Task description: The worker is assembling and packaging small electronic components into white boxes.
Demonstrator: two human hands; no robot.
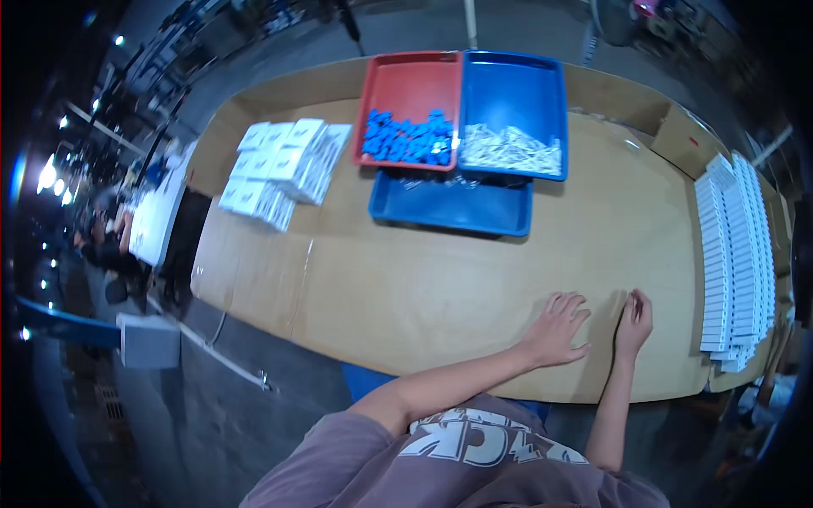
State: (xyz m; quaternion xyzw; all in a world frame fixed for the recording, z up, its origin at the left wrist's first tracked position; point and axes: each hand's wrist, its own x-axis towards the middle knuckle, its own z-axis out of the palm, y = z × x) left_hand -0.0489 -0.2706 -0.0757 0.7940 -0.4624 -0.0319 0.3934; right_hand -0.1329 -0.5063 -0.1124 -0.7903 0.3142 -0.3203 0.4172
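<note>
My left hand is low over the near part of the cardboard-covered table. Its fingers are spread, and it holds nothing. A little to its right is my right hand, its fingers bent and drawn together toward the thumb. Whether anything small is between them cannot be made out. The two hands are apart, and both are nearer to the table's front edge than to the trays. Long stacked rows of small white boxes stand to the right of my right hand.
At the back, a red tray holds blue small parts; beside it, a blue tray holds white small pieces. Another blue tray sits in front, partly beneath them. White boxes are stacked at left. Cardboard walls edge the table.
</note>
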